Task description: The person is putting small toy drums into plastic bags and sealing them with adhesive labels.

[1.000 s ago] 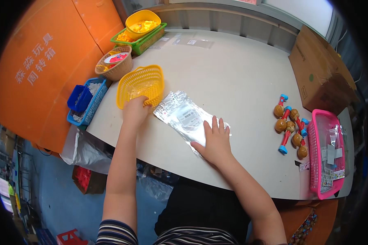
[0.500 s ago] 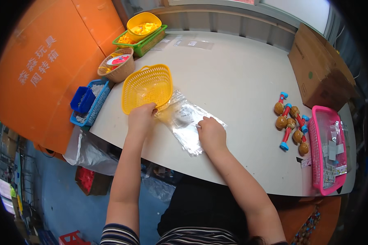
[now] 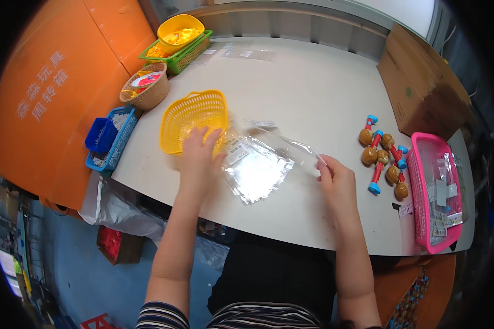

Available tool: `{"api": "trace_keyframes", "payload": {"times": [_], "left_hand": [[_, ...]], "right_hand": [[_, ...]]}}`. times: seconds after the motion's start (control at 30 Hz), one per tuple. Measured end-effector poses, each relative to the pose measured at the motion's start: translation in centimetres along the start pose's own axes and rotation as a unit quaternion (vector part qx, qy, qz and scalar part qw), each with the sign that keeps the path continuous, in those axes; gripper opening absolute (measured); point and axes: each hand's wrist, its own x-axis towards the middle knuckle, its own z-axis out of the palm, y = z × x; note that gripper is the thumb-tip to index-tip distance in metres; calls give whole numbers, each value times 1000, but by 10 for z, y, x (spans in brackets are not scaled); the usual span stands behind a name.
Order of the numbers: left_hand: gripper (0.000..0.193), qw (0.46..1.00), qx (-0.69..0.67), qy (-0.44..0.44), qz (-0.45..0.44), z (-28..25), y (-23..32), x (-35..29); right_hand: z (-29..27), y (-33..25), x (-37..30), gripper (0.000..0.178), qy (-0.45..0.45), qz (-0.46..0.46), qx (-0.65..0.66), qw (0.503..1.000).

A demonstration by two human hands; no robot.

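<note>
My left hand (image 3: 198, 156), somewhat blurred, has its fingers spread at the near side of a yellow plastic basket (image 3: 171, 123); whether it touches the basket I cannot tell. Between thumb and fingers, my right hand (image 3: 339, 178) pinches the edge of a clear plastic bag (image 3: 297, 148), which stretches back toward the pile. A pile of shiny clear bags (image 3: 260, 174) lies on the table between my hands, and one of them carries a white label (image 3: 237, 154).
Right of my hands lie several red, blue and brown toy pieces (image 3: 377, 156), beside a pink basket (image 3: 420, 192) of packets. A cardboard box (image 3: 417, 88) stands behind. Along the left are a blue basket (image 3: 127, 137), a tan basket (image 3: 158, 90) and a green basket (image 3: 192, 57).
My right hand has moved right, drawing one clear bag off the pile. My left hand has let go of the yellow basket's rim and spread its fingers.
</note>
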Motion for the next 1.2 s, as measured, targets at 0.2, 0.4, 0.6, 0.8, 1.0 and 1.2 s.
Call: {"api": "trace_keyframes", "payload": {"times": [0.2, 0.4, 0.6, 0.8, 1.0, 1.2], "left_hand": [[74, 967, -215, -71, 115, 1, 104, -13], [72, 965, -203, -133, 96, 38, 152, -38], [40, 963, -243, -69, 98, 65, 160, -54], [34, 948, -302, -77, 57, 57, 167, -58], [35, 953, -284, -106, 13, 61, 173, -73], [30, 955, -278, -104, 9, 68, 167, -78]], "right_hand": [[-3, 33, -19, 19, -1, -159, 0, 987], [-16, 49, -44, 26, -73, 13, 208, 975], [-25, 44, -56, 52, -77, 184, 477, 856], [-18, 57, -53, 39, -98, 234, 380, 889], [-10, 56, -62, 22, -98, 242, 312, 913], [-15, 49, -64, 26, -97, 234, 237, 938]]}}
